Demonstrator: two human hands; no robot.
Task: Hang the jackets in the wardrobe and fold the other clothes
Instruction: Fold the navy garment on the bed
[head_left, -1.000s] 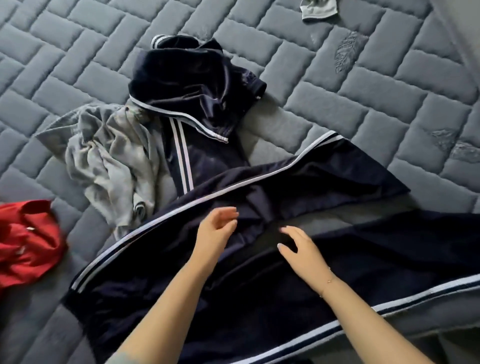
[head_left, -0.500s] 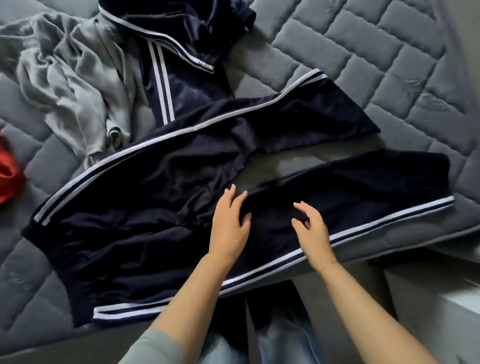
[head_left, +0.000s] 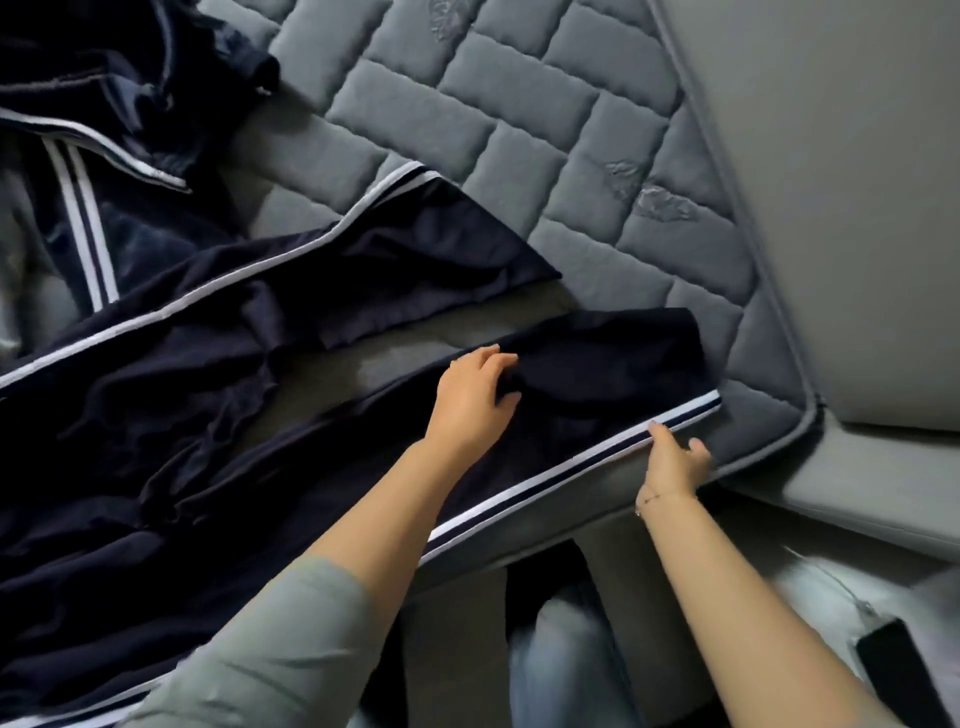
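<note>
Navy track pants (head_left: 218, 395) with white side stripes lie spread across the grey quilted mattress (head_left: 519, 130), legs pointing right. My left hand (head_left: 475, 402) rests on the near leg, and its fingers bunch and grip the cloth at that leg's inner edge. My right hand (head_left: 675, 460) holds the same leg's striped outer seam near the cuff, at the mattress edge, thumb on top and fingers hidden below. A crumpled navy jacket (head_left: 114, 104) with white trim lies at the top left, touching the pants.
A grey garment (head_left: 15, 244) shows at the left edge beside the jacket. The padded grey bed frame (head_left: 831, 208) runs along the right side. My jeans-clad legs (head_left: 561, 660) stand against the bed. A dark flat object (head_left: 904, 670) lies bottom right.
The view swung right; the red garment left the frame. Both hands slid right along the near pant leg toward its cuff. The left now bunches the cloth, the right took the striped seam.
</note>
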